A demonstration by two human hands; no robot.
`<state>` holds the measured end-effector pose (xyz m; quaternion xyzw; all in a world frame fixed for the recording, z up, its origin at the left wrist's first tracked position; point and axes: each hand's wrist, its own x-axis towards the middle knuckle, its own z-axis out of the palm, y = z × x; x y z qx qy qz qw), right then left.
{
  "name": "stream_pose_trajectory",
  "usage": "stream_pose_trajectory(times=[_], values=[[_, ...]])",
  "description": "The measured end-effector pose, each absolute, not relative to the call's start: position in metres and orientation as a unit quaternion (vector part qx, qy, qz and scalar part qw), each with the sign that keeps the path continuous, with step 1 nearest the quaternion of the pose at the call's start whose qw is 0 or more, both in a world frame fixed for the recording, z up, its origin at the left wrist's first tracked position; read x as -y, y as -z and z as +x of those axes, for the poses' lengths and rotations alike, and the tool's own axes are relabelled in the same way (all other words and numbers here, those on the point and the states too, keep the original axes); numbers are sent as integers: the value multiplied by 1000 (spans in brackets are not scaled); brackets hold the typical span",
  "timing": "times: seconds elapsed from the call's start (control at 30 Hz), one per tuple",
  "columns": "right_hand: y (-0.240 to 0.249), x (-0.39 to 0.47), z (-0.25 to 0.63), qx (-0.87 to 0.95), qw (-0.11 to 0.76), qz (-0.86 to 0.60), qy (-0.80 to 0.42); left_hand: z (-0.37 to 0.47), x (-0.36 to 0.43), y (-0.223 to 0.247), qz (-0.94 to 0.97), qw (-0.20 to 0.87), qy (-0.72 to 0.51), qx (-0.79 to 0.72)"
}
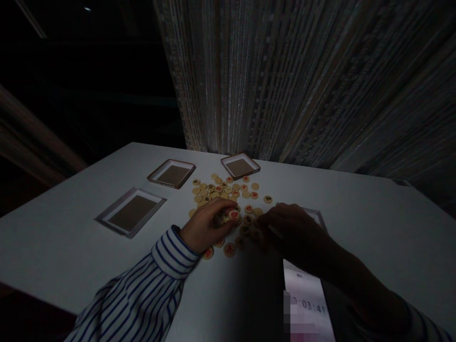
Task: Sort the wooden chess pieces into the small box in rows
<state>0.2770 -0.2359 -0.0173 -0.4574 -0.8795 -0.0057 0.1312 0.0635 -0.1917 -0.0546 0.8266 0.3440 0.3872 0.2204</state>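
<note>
A loose heap of round wooden Chinese chess pieces (215, 190), with red or black characters, lies mid-table; some show a plain side. My left hand (210, 221) reaches over the near part of the heap. Between its thumb and fingers it holds a piece with a red character (233, 215). Just right of the heap is my right hand (285, 225), in deep shadow. Its fingers are bent together at several pieces, and I cannot make out what is between them. Below my left hand lies another red-marked piece (229, 250).
Open shallow boxes stand around the heap: one at the left (130, 212), one behind it (172, 173), one at the back (240, 165). Another box edge (317, 216) shows behind my right hand. A lit phone (308, 304) with a timer lies nearest me. A string curtain (249, 85) hangs behind the white table (374, 223).
</note>
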Motion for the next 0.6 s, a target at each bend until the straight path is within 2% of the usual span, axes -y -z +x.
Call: stream_pose_trajectory(times=[0.3,0.47,0.6], values=[[26,246,295,867,173,-463,53,65,194,52,812,245,-388,-360],[30,257,309,823,210,-527,19,66,195,53,794,271,-403,-365],[35,260,316,813,234,-529,66,68,196,54,765,308,-416,-384]])
